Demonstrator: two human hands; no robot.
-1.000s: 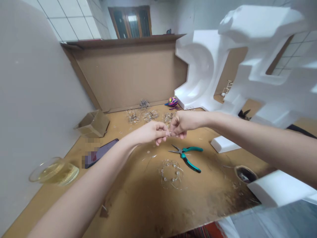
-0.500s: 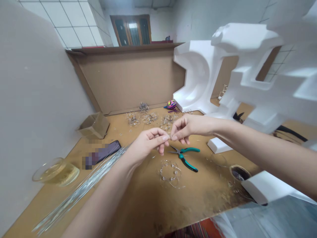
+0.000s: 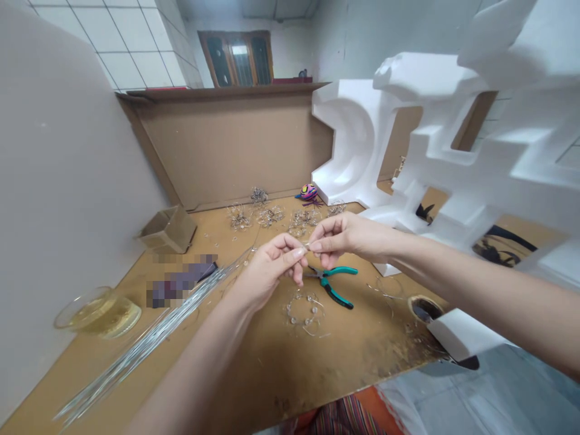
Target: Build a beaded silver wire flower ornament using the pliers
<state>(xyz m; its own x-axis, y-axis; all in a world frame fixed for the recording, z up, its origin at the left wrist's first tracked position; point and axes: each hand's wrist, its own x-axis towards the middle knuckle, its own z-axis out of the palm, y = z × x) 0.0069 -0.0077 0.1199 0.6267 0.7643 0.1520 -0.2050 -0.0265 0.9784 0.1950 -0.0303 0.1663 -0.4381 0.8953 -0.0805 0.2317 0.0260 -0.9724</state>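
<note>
My left hand (image 3: 281, 261) and my right hand (image 3: 334, 237) meet above the middle of the table, fingertips nearly touching. Both pinch a short, thin piece of wire (image 3: 307, 246), mostly hidden by the fingers. Just below them lie needle-nose pliers (image 3: 334, 289) with teal and black handles, jaws towards my left hand. A ring of bent wire with clear beads (image 3: 302, 312) rests nearer to me. Left of my left forearm, a bundle of straight silvery wires (image 3: 149, 347) runs diagonally. Behind my hands sit several small heaps of wire pieces (image 3: 270, 215).
At left stand a glass bowl of yellowish liquid (image 3: 102, 314), a blurred-out phone (image 3: 181, 283) and a small cardboard box (image 3: 168, 229). White foam packing (image 3: 348, 133) rises at right, near a roll of tape (image 3: 425, 308). A colourful ball-like item (image 3: 309, 192) lies at the back.
The view has shifted slightly, so the scene sits a little further left. My hands stay together with the wire pinched between them, the right fingers slightly repositioned.
</note>
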